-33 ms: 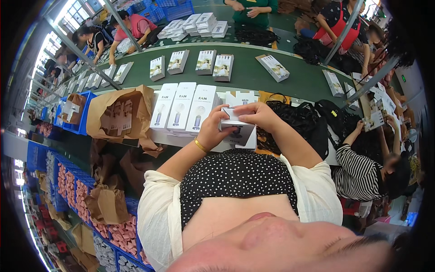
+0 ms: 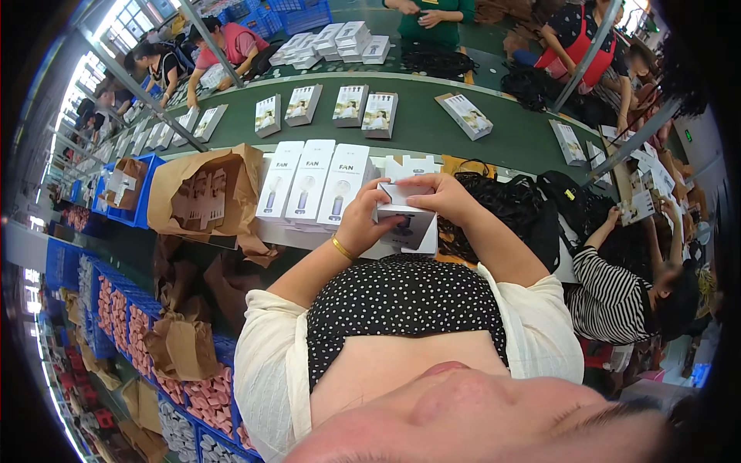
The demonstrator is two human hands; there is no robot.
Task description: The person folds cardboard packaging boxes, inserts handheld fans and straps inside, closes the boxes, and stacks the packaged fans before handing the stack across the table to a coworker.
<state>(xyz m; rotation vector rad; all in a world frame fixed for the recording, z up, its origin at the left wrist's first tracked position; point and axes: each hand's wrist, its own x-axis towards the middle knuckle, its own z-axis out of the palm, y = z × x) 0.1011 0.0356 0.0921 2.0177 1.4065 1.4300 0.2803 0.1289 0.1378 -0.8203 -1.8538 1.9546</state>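
Note:
A small white fan carton (image 2: 409, 220) is held in front of my chest, its end facing up toward me. My left hand (image 2: 363, 216) wraps the carton's left side, with the thumb across the near face and a gold bracelet on the wrist. From the right, my right hand (image 2: 441, 197) grips the top end, fingers bent over its edge. Just left of my hands, several white fan boxes (image 2: 309, 185) stand in a row on the bench. Another white carton (image 2: 409, 166) lies right behind my fingers. Whatever is inside the held carton is hidden.
An open brown paper bag (image 2: 247, 193) of flat printed cartons stands left. Black cords (image 2: 502, 204) heap up on the right. Boxes lie spaced along the green conveyor (image 2: 421, 116). Blue crates (image 2: 166, 309) with pink parts are lower left. Co-workers sit across and at right.

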